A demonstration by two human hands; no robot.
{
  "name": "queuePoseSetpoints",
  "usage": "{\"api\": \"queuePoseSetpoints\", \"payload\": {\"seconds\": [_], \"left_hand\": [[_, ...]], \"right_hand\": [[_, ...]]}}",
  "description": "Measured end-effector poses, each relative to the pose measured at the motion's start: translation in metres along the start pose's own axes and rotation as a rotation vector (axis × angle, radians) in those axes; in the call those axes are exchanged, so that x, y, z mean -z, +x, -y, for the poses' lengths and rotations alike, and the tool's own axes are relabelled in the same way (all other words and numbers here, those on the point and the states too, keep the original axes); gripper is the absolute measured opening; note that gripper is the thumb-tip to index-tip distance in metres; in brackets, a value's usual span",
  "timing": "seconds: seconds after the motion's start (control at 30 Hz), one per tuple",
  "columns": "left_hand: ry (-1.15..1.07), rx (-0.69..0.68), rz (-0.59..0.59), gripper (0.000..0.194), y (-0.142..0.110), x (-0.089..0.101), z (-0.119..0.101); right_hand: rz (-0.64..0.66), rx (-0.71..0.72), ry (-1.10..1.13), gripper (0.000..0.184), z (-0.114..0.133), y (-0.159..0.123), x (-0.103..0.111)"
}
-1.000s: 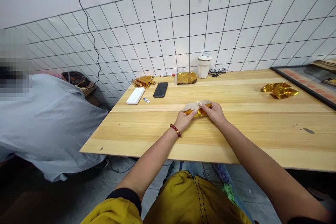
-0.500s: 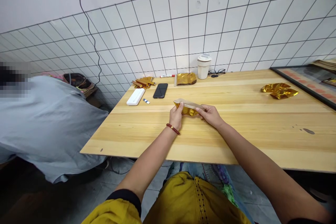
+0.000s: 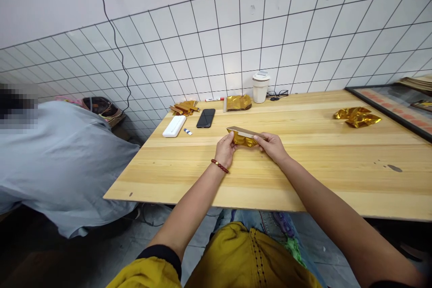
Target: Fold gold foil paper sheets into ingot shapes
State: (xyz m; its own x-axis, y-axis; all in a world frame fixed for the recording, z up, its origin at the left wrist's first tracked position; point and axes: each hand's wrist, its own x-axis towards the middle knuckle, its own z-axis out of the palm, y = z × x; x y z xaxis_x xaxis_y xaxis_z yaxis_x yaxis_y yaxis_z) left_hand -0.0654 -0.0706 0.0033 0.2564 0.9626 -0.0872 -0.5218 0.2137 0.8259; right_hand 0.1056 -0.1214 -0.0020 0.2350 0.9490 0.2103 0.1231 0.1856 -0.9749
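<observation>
Above the near middle of the table, a folded piece of gold foil paper [image 3: 245, 139] is held between both my hands. A brownish-grey strip runs along its upper edge, and the shiny gold side bulges below. My left hand [image 3: 225, 150], with a beaded bracelet at the wrist, pinches its left end with the thumb on the near side. At the other end my right hand [image 3: 272, 147] is closed on the paper, thumb over the strip. The fingers behind the paper are mostly hidden.
Toward the back stand a white lidded cup [image 3: 261, 87], a gold foil bundle [image 3: 239, 103], a phone [image 3: 205, 118], a white power bank [image 3: 174, 126] and folded gold strips [image 3: 185, 107]. Crumpled gold foil [image 3: 358, 117] lies right, near a black-edged frame [image 3: 388, 112]. A person [image 3: 64, 157] sits left.
The foil paper has turned in my hands, so its pale upper flap now shows as a narrower, darker strip. Both hands still grip it in nearly the same place.
</observation>
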Motion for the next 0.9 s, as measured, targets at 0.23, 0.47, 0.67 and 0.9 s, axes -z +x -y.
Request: {"api": "queuePoseSetpoints", "payload": {"seconds": [0.23, 0.47, 0.67, 0.9], "left_hand": [[0.154, -0.033, 0.033, 0.040, -0.0037, -0.0007, 0.0050], [0.229, -0.022, 0.116, 0.040, -0.0038, 0.0008, 0.0081], [0.176, -0.038, 0.051, 0.045, -0.0030, 0.0003, 0.0070], [0.109, -0.019, 0.031, 0.047, -0.0053, -0.0044, 0.0025]], "right_hand": [[-0.201, -0.001, 0.196, 0.048, -0.0010, 0.0061, 0.0022], [-0.235, -0.044, 0.331, 0.049, 0.0010, 0.0082, 0.0041], [-0.041, -0.057, 0.369, 0.045, 0.0028, 0.0057, 0.0037], [-0.133, -0.045, 0.310, 0.046, -0.0044, 0.0081, 0.0053]]}}
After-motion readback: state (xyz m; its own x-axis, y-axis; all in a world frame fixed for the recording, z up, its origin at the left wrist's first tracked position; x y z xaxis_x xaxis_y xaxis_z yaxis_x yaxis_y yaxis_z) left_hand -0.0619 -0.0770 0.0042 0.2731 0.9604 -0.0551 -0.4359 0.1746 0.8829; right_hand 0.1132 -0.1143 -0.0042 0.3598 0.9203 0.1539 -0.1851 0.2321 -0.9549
